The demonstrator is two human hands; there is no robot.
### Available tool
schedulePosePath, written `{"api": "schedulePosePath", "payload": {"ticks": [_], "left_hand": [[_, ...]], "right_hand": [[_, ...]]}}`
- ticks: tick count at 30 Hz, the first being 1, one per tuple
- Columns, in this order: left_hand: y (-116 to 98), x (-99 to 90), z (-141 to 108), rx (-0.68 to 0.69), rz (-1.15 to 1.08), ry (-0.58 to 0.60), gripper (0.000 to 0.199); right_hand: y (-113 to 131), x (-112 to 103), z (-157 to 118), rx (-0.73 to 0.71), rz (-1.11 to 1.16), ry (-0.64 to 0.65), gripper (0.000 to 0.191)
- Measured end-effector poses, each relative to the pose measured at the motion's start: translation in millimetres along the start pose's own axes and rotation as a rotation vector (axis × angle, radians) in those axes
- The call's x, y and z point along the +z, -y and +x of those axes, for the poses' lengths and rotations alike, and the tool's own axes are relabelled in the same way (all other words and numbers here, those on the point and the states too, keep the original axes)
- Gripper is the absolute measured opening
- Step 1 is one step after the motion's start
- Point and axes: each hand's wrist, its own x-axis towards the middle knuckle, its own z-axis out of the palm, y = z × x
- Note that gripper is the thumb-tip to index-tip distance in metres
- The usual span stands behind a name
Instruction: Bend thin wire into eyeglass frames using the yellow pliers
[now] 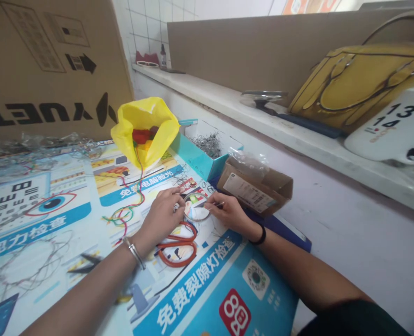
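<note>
A thin round hoop is held between my two hands, low over the printed table cover. My left hand pinches the hoop's left side. On its right side, the fingers of my right hand are pressed together, with a short thin dark piece showing at the fingertips that I cannot make out. Orange-handled scissors lie just below the hoop, partly behind my left wrist. Red, green and yellow cords trail across the cover to the left of my left hand.
An open yellow bag holds coloured yarn. Beside it stand a teal box of small metal pieces and a brown carton. Dark pointed tool tips and wire loops lie left. A ledge runs along the right.
</note>
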Motion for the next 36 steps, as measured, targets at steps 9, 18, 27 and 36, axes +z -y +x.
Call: {"api": "schedulePosePath", "payload": {"ticks": [9,18,27,36], "left_hand": [[5.7,6.6,-0.1,-0.007,0.018,-0.001,0.012],[5.1,6.1,-0.2,-0.012,0.030,-0.004,0.012],[10.2,10.8,-1.1,0.026,0.050,0.035,0.020],[7.8,10.2,-1.0,0.019,0.070,0.062,0.023]], "right_hand": [[-3.3,7.9,1.0,-0.073,-0.147,-0.009,0.018],[-3.2,7.6,0.9,-0.073,-0.158,0.011,0.019],[-6.6,11.9,1.6,-0.098,-0.233,0.009,0.019],[-7.1,11.1,1.7,-0.085,-0.232,-0.010,0.017]]}}
